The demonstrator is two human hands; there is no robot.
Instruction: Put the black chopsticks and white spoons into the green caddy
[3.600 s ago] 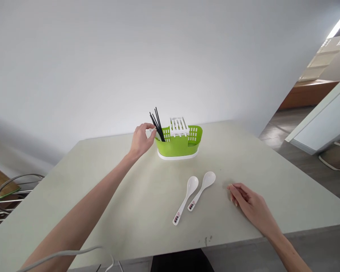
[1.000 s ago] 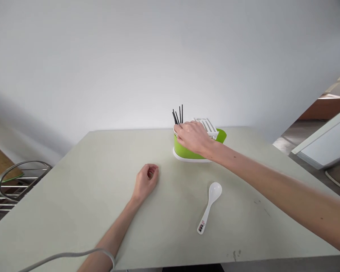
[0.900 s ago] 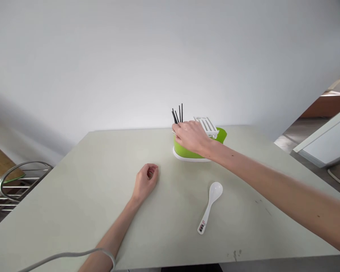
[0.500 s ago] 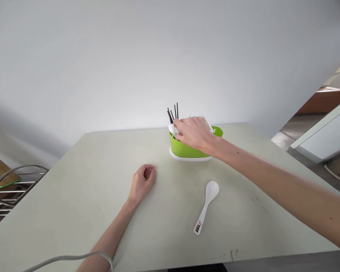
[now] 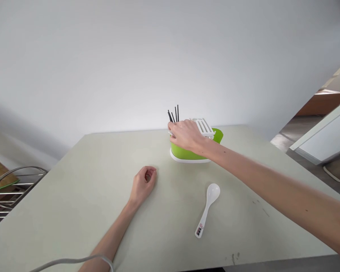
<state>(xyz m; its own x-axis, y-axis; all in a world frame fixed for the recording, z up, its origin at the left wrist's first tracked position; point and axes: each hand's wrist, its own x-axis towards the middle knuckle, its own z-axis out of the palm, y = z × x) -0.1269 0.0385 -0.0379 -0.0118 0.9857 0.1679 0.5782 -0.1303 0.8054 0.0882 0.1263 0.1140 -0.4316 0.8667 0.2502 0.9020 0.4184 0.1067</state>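
Observation:
My right hand (image 5: 186, 135) reaches over the left part of a green utensil holder (image 5: 184, 154) with a white base. Its fingers are closed around a white spoon (image 5: 171, 133), of which only a small piece shows beside the fingertips. Several black chopsticks (image 5: 177, 113) stand upright just behind that hand. To the right of the knuckles, a white slotted rack (image 5: 204, 127) sits on top of the holder. My left hand (image 5: 143, 184) rests on the table, loosely curled with nothing visible in it. Another white spoon (image 5: 208, 207) lies between my arms, bowl pointing away from me.
The pale table (image 5: 102, 162) meets a white wall (image 5: 130, 68) at the back. A metal rack (image 5: 14, 187) stands beyond the left edge. A grey cable (image 5: 70, 260) crosses my left forearm. At far right there is a white cabinet (image 5: 325, 132).
My right hand has shifted left and slightly down, covering the spoon bowl that showed before. More of the white slotted rack is now visible. My left hand stays in place.

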